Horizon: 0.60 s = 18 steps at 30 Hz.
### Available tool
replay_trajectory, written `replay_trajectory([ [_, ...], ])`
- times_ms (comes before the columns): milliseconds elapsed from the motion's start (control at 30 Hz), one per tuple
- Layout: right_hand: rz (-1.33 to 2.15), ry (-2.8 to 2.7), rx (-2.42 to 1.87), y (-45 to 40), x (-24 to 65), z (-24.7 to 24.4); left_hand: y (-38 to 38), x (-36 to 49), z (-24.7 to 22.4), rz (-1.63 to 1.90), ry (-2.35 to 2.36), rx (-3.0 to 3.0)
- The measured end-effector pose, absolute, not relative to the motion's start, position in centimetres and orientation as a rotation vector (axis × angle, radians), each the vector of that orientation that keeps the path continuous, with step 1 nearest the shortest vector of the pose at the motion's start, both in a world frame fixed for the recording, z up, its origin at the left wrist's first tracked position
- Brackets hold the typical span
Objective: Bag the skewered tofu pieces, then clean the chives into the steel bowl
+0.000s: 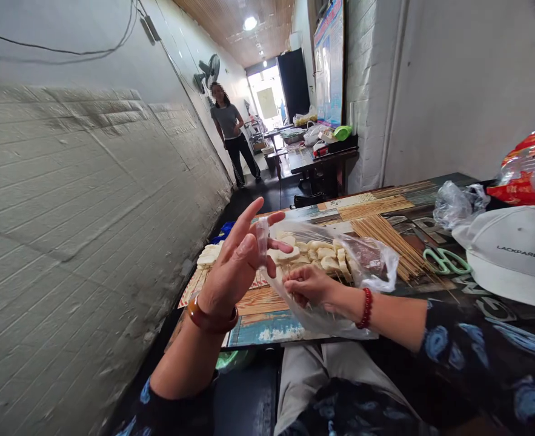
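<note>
My left hand [237, 260] is raised over the table's near left part, its fingers spread, with a band of clear plastic [262, 242] across them. Lower and to the right, my right hand [311, 284] is closed, fingertips pinched at the thin sticks of the skewered food; the exact grip is partly hidden. Pale, thick slices on skewers [322, 253] lie in a row on a clear plastic bag [388, 266] just beyond that hand. More skewered pale slices [208, 255] rest on the left, behind my left wrist.
Bare wooden skewers [385, 242] lie in a bundle beside green-handled scissors [446, 261]. A white cap [512, 254], a crumpled bag [458, 204] and a red package [526, 172] sit at the right. A brick wall [67, 242] borders the left; a person [231, 130] stands farther back.
</note>
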State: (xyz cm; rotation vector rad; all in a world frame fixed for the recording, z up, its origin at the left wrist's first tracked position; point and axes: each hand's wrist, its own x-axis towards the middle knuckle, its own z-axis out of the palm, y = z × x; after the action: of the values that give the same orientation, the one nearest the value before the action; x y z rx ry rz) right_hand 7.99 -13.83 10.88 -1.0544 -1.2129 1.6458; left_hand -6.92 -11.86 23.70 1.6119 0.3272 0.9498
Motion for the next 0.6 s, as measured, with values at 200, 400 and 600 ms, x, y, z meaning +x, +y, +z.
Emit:
replay_trajectory([
  [200,1.728,-1.149,-1.120,-15.1,6.6,8.6,-11.2,-8.3,23.3,1.042,0.371,1.581],
  [400,1.729,-1.267,-0.970,-14.0,7.0,10.0,-11.8,-8.0,23.0,1.003,0.311,1.603],
  [600,1.681,-1.509,-1.255,-12.9,7.5,8.5,-11.5,-8.5,22.7,1.018,0.322,1.602],
])
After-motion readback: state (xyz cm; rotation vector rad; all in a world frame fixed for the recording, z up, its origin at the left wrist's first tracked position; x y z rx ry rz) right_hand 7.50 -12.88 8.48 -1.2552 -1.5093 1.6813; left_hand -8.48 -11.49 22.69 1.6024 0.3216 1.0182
